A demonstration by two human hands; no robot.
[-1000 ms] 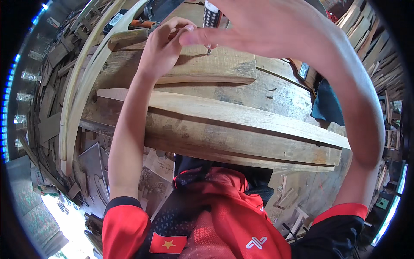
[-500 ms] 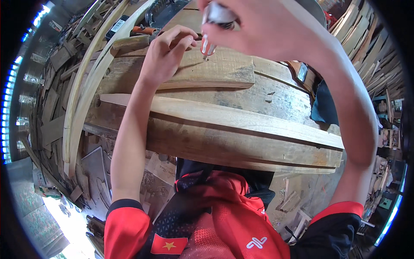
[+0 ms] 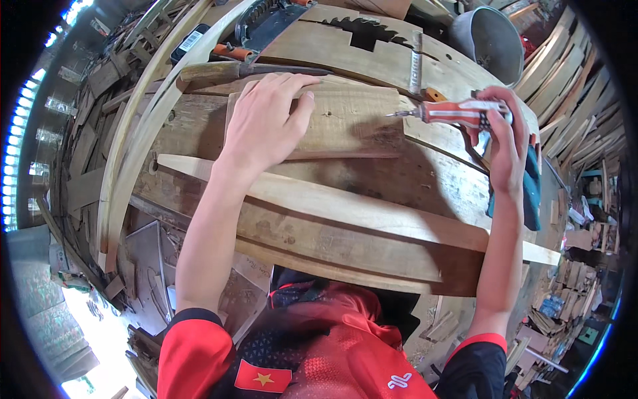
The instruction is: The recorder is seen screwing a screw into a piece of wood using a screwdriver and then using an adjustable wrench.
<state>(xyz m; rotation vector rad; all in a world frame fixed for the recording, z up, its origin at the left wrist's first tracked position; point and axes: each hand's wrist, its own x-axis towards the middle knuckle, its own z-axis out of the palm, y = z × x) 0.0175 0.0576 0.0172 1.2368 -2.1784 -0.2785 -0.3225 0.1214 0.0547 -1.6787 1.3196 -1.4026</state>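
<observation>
Swung red-handled screwdriver (image 3: 458, 114) to upper right, baring dark mark (image 3: 327, 114) on plank (image 3: 362, 133) — gripping with right hand (image 3: 506, 136), resting left hand (image 3: 267, 120) open.

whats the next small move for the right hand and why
Probably lay the screwdriver down: the right hand holds its tip away from the dark spot on the board, while the left hand rests on that board.

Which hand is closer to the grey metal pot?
Right. The right hand, holding the screwdriver, is below the pot in the picture; the left hand is farther away, to the pot's left, on the wooden board.
</observation>
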